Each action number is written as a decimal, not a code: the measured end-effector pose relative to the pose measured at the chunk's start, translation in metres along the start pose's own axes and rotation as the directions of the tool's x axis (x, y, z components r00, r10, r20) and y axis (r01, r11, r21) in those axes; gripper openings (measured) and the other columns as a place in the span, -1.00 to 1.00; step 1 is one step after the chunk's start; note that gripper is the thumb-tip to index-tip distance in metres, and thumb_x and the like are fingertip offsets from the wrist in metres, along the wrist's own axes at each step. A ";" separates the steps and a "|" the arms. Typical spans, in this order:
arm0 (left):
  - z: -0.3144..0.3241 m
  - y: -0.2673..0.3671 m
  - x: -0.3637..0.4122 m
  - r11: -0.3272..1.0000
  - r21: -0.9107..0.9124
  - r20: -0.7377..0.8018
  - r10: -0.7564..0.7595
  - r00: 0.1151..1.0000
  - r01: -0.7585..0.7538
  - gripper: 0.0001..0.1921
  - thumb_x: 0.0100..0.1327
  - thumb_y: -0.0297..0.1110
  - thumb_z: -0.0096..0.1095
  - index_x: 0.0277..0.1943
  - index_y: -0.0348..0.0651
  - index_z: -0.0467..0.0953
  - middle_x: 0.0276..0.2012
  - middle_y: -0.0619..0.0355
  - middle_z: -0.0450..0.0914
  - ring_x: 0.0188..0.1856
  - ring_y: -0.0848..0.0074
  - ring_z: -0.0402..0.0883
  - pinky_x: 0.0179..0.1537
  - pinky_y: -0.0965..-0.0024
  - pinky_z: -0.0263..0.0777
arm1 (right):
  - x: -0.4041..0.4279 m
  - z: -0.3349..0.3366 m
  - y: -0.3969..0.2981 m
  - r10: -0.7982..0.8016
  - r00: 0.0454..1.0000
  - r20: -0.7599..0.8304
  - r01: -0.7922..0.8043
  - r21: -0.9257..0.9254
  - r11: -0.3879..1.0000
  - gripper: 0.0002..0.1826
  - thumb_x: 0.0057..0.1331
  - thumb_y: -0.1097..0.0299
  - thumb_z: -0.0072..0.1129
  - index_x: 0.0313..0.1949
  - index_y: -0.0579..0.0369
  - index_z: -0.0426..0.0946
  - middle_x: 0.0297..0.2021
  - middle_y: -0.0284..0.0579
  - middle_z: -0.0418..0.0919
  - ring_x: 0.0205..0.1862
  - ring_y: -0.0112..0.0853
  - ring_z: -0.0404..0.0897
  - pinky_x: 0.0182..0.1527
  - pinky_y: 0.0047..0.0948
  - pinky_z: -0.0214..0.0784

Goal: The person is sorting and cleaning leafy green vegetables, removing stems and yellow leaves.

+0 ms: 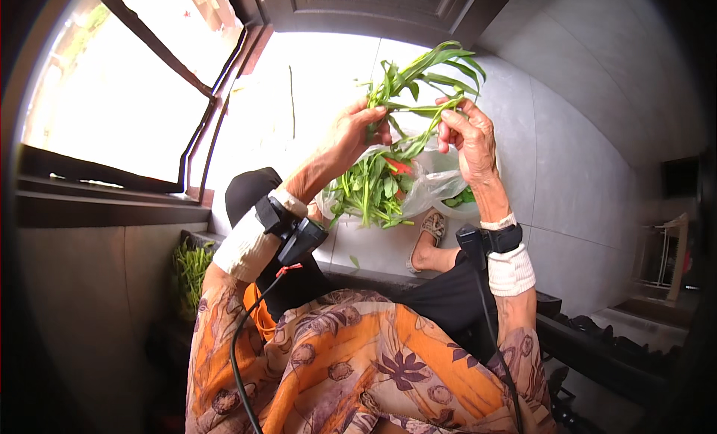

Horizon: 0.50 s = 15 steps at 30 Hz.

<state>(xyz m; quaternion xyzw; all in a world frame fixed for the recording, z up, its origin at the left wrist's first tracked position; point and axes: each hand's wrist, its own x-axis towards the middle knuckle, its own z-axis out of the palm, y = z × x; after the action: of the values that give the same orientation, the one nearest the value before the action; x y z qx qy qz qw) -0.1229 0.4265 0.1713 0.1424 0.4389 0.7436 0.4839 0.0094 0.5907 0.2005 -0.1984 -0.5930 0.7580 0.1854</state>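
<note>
My left hand (361, 128) is closed around a bunch of long-leaved green vegetable stems (400, 81). Opposite it, my right hand (468, 134) pinches a green stem between thumb and fingers, close to the bunch. Below both hands lies a heap of cut leafy greens (369, 187) in and over a clear plastic bag (423, 193) on the floor. Something red shows among the leaves. A pale round basin (465, 210) with some dark green leaves stands partly under the bag at its right.
More green stems (193, 271) lie at the left by the wall. A dark panelled door (386, 11) stands ahead, and a dark-framed opening (196, 81) lets in bright light at the left. A shoed foot (431, 226) rests near the bag. Shoes (610, 333) sit at the lower right.
</note>
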 end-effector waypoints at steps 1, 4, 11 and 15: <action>0.002 0.001 0.000 1.000 -0.024 -0.028 -0.001 1.000 0.000 -0.87 0.30 -0.41 0.00 -0.14 -0.24 0.34 -0.43 0.10 0.48 -0.38 0.44 0.53 -0.23 0.39 0.47 | 0.000 -0.002 -0.001 0.028 0.999 0.025 -0.029 0.021 0.999 -0.78 0.20 0.38 0.10 -0.18 0.20 0.50 -0.63 -0.32 0.40 -0.67 -0.59 0.33 -0.60 -0.64 0.22; 0.007 0.005 -0.004 1.000 -0.009 -0.040 0.022 0.999 -0.023 -0.85 0.34 -0.39 -0.06 -0.11 -0.25 0.36 -0.38 0.15 0.46 -0.35 0.49 0.49 -0.21 0.42 0.45 | -0.002 -0.009 -0.006 0.011 0.999 0.045 -0.011 0.007 1.000 -0.79 0.22 0.39 0.08 -0.18 0.19 0.52 -0.64 -0.34 0.39 -0.67 -0.63 0.31 -0.62 -0.67 0.21; -0.001 0.004 -0.003 0.993 -0.107 -0.015 0.056 0.998 -0.057 -0.89 0.29 -0.47 0.04 -0.15 -0.27 0.35 -0.36 0.07 0.48 -0.33 0.43 0.53 -0.22 0.35 0.49 | -0.003 -0.024 -0.012 -0.025 0.993 0.119 0.023 0.012 1.000 -0.80 0.23 0.39 0.07 -0.18 0.16 0.54 -0.57 -0.23 0.52 -0.74 -0.61 0.35 -0.66 -0.71 0.19; -0.005 0.004 -0.003 0.996 -0.022 0.002 0.087 0.996 -0.087 -0.85 0.27 -0.47 0.10 -0.13 -0.27 0.38 -0.33 0.09 0.48 -0.32 0.44 0.53 -0.24 0.36 0.46 | -0.002 -0.021 -0.012 -0.036 0.996 0.084 0.032 0.046 0.998 -0.81 0.22 0.39 0.07 -0.20 0.15 0.55 -0.52 -0.20 0.53 -0.74 -0.61 0.35 -0.66 -0.71 0.15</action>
<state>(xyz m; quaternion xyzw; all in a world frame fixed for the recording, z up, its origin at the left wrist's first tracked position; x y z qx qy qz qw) -0.1271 0.4212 0.1718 0.1571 0.4236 0.7684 0.4532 0.0221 0.6098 0.2079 -0.1515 -0.5865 0.7756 0.1774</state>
